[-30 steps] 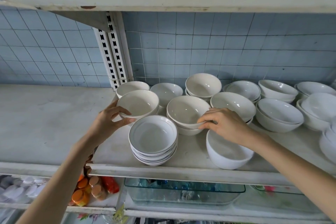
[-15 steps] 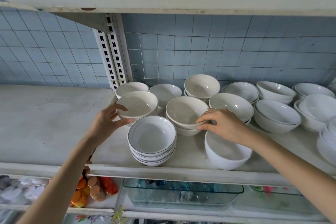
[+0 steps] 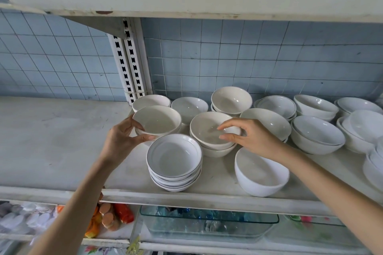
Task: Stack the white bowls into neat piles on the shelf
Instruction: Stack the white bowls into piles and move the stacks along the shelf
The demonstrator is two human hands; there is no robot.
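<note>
My left hand (image 3: 122,141) grips the near-left rim of a round cream ceramic bowl (image 3: 159,122), fingertips (image 3: 132,122) curled over the edge and thumb pressed along the outside; that bowl sits on another of its kind at the back left of the group. My right hand (image 3: 255,138) pinches the right rim of a second cream bowl (image 3: 207,130), forefinger reaching over the lip and thumb just beneath it, and this bowl tops a small nested pile in the middle. Just in front, between my wrists, stands a neat stack of shallow white bowls with thin dark rims (image 3: 175,157), and beside it, under my right wrist, a deep plain white bowl (image 3: 261,174) stands alone. More white bowl piles (image 3: 317,132) crowd the right along the painted white shelf (image 3: 51,141), against a pale blue tiled wall (image 3: 248,58). Below lie a clear glass dish (image 3: 207,225) and orange-capped bottles (image 3: 107,217), their labels too blurred to read
</note>
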